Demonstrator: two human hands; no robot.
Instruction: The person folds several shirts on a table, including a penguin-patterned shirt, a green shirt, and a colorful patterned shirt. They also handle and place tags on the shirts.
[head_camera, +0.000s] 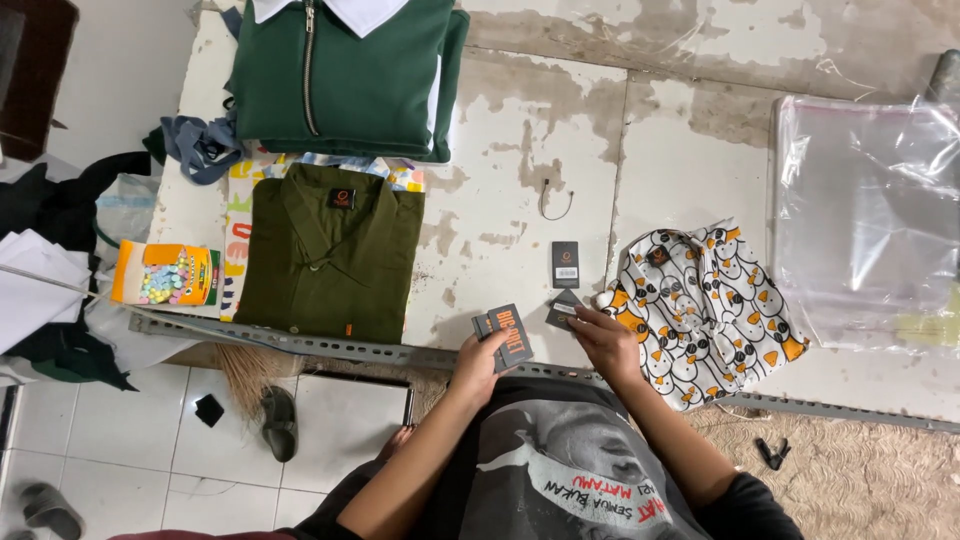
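My left hand (480, 362) holds a small stack of dark cardboard hang tags (505, 334) with orange lettering at the table's near edge. To its right, my right hand (606, 340) pinches a single dark tag (562, 309) lying on the table. Another dark tag (565, 264) lies flat just beyond it. A white garment patterned with orange-and-black bird shapes (705, 305) sits bunched beside my right hand. A folded olive-green shirt (332, 252) lies to the left.
A folded dark green zip jacket (345, 75) lies at the far left of the worn white table (520, 180). Clear plastic bags (870, 215) are stacked at the right. A box of coloured chalk (165, 273), a thin cord loop (555, 203) and sandals on the floor (278, 422) are also present.
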